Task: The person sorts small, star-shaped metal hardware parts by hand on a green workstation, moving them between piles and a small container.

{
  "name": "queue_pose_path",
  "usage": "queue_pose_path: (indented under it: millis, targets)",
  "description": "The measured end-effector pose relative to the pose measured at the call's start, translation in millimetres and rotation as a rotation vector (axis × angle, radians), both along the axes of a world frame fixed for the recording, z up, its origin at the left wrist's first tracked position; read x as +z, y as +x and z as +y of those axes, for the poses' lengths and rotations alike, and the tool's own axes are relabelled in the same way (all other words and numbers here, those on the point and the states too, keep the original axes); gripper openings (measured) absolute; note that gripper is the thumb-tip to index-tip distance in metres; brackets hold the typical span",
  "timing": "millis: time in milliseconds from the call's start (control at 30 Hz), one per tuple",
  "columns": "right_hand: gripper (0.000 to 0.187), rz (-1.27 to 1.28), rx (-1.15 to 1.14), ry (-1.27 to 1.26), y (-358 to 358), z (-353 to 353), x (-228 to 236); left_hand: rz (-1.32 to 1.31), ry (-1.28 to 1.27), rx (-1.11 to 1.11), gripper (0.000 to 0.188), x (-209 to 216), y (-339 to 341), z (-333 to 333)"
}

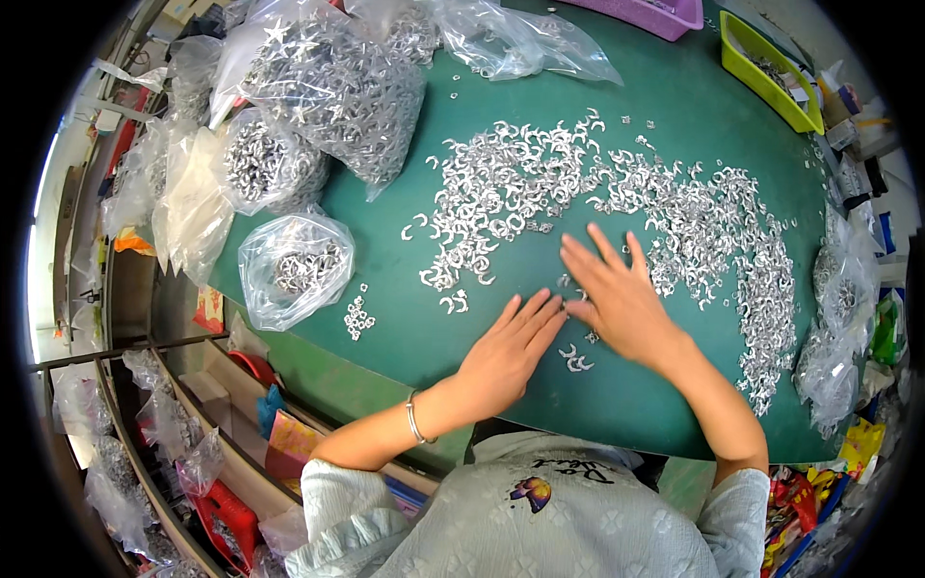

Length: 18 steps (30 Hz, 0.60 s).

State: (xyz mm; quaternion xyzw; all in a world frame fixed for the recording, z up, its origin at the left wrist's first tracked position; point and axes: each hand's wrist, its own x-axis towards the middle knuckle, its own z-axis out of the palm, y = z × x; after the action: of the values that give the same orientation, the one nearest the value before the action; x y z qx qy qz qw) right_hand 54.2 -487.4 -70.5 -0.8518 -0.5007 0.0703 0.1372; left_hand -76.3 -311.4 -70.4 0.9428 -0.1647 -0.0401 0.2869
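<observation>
My left hand (pixel 513 349), a bangle on its wrist, lies flat on the green table (pixel 424 332) with its fingers stretched out. Close by, my right hand (pixel 621 294) has its fingers spread over the tabletop; its thumb is near the left fingertips. A few small silvery pieces show between the hands, partly hidden. Several crescent-shaped metal pieces (pixel 575 360) lie just below my right hand. Beyond the hands spreads a loose heap of silver crescents (pixel 511 183). A second heap (pixel 689 212) runs to the right and curves toward me.
An open clear bag (pixel 258 289) of metal parts stands at the left, beside a small cluster of little pieces (pixel 357 318). Large filled bags (pixel 332 101) crowd the far left. A yellow-green basket (pixel 761 82) and purple tray (pixel 665 21) sit at the back right. Compartmented shelving (pixel 183 433) is lower left.
</observation>
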Motion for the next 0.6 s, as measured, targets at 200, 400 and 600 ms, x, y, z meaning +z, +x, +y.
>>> queue_pose_path:
  millis: [200, 400, 600]
  targets:
    - [0.065, 0.132, 0.098, -0.107, -30, -30, 17, -0.026, -0.131, 0.11, 0.074, -7, -7, -5]
    - [0.07, 0.074, -0.023, -0.159, -45, -55, 19, 0.045, -0.205, 0.055, 0.074, -10, -16, -21]
    - [0.064, 0.069, -0.029, -0.103, -80, -59, 15, -0.008, -0.12, -0.042, 0.071, -2, 3, -23]
